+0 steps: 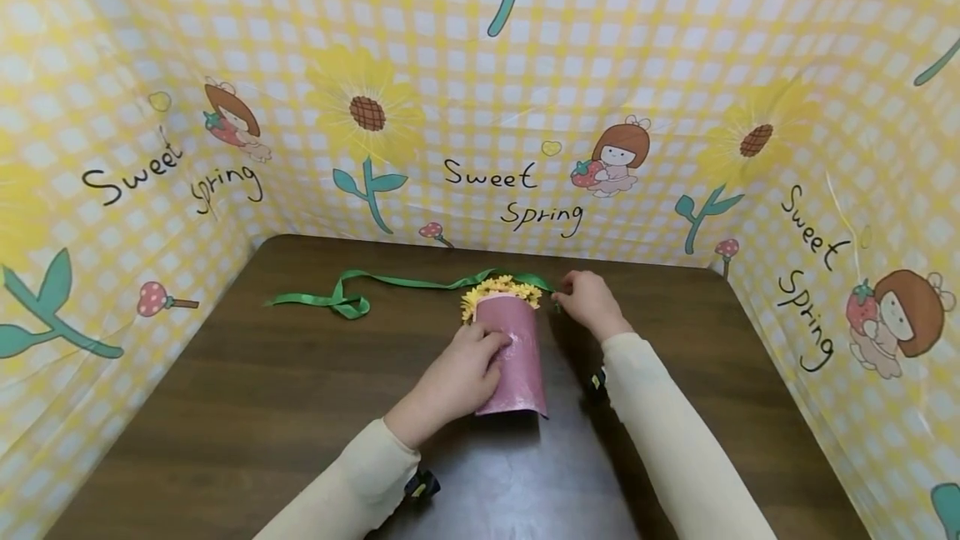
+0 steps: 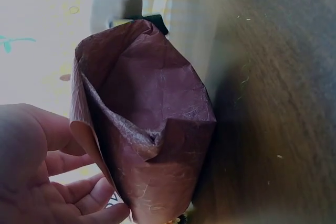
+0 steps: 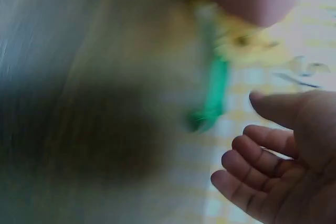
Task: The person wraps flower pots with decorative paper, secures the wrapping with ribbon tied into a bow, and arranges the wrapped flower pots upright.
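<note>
The pink wrapper lies on the desk between the two hands, its flower end pointing to the far side and its open, folded end towards the near side. The left hand rests on its left part from above, fingers loosely bent and touching the paper; in the left wrist view these fingers lie along the outside, and the wrapper is seen to be hollow at the near end, with creased edges.

Yellow flowers stick out of the far end, beyond the left hand's fingertips and to the left of the right hand. The right hand is just beyond the wrapper's right side, close to the right end of a green ribbon. Its fingers are loosely bent and spread a little apart from the thumb — the right wrist view, partly blurred, shows a gap between them and the ribbon.

The ribbon runs along the far side of the flowers and trails well out to the left, where it makes a loose loop; whether any of it passes under the flowers cannot be told. Both arms wear cream sleeves, with a small dark device near each wrist. A yellow checked cloth with sunflowers and the words "Sweet Spring" stands around the far, left and right sides.
</note>
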Demonstrator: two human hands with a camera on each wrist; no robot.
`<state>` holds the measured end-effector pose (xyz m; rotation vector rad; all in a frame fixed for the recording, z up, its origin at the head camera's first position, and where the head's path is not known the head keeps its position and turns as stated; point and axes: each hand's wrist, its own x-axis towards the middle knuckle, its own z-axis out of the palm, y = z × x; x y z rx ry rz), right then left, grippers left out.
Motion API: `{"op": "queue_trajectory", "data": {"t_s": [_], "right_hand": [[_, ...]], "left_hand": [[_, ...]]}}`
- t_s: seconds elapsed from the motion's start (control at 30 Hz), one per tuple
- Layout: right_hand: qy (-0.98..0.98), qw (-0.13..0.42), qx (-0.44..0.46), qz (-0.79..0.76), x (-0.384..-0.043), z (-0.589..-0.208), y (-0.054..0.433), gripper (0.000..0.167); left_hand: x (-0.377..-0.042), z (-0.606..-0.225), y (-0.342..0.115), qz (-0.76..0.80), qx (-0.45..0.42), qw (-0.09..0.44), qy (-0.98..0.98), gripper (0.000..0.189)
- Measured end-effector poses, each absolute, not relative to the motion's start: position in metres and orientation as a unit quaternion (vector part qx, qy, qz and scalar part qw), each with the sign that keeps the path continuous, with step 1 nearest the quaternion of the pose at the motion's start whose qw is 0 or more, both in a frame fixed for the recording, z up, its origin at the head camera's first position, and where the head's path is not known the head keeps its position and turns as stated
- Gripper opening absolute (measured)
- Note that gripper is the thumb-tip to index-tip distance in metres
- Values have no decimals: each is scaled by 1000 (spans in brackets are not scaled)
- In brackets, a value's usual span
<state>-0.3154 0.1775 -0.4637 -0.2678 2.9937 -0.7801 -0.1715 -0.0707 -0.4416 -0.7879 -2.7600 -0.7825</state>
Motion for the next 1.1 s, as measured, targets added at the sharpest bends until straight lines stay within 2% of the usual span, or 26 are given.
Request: {"op": "queue_trajectory", "data": {"t_s": [0.07, 0.17, 0.27, 0.43, 0.6, 0.9, 1.1], "right_hand": [[973, 42, -87, -211, -327, -475, 176, 35], [979, 45, -85, -181, -337, -483, 173, 21], [980, 6, -80, -180, -340, -478, 177, 19], [977, -63, -77, -190, -336, -444, 210, 22], [976, -91, -81, -180, -316, -420, 263, 21], [985, -33, -71, -156, -277, -434, 332, 20], [991, 56, -22, -117, -259, -442, 343, 29]], "left_hand": [[-170, -441, -70, -249, -261, 85, -929, 32], [-168, -441, -69, -235, -261, 91, -932, 32], [-167, -441, -67, -232, -265, 93, -931, 32], [-167, -439, -66, -235, -263, 81, -932, 34], [-168, -440, -66, -229, -261, 73, -935, 36], [-169, -439, -67, -220, -257, 93, -936, 34], [-167, -436, -66, -214, -254, 84, -940, 35]]}}
